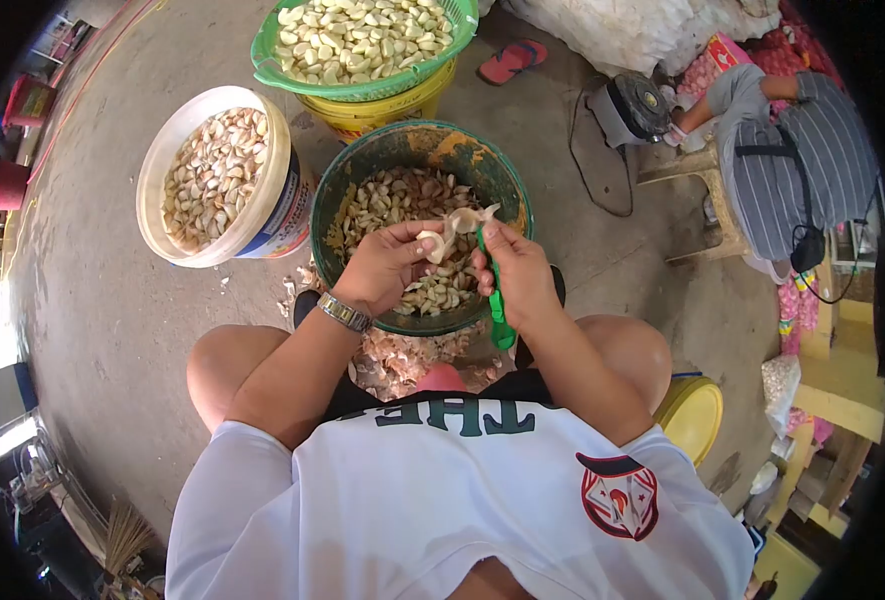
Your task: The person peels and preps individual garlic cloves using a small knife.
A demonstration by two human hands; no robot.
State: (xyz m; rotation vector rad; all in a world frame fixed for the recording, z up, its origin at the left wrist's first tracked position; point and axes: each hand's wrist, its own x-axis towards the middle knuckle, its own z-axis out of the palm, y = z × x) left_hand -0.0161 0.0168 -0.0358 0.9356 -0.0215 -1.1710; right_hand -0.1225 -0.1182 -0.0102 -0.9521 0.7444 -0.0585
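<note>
My left hand [377, 270] pinches a pale garlic clove [432, 244] above a dark green tub [492, 160]. A strip of papery garlic skin [469, 217] stretches from the clove toward my right hand [522, 270]. The fingers of that hand are wrapped round a slim green-handled knife [498, 310], held upright, its handle end pointing toward me. Its blade is hard to make out against the skin and fingers. Below both hands, the tub holds many loose garlic cloves [387, 200], some whitish and some brownish.
Left of the tub stands a white bucket [149, 205] of unpeeled cloves. Beyond it, a green colander [262, 62] of peeled cloves rests on a yellow bucket [402, 105]. Garlic skins [412, 365] litter the floor between my legs. Another person [812, 160] sits at the right.
</note>
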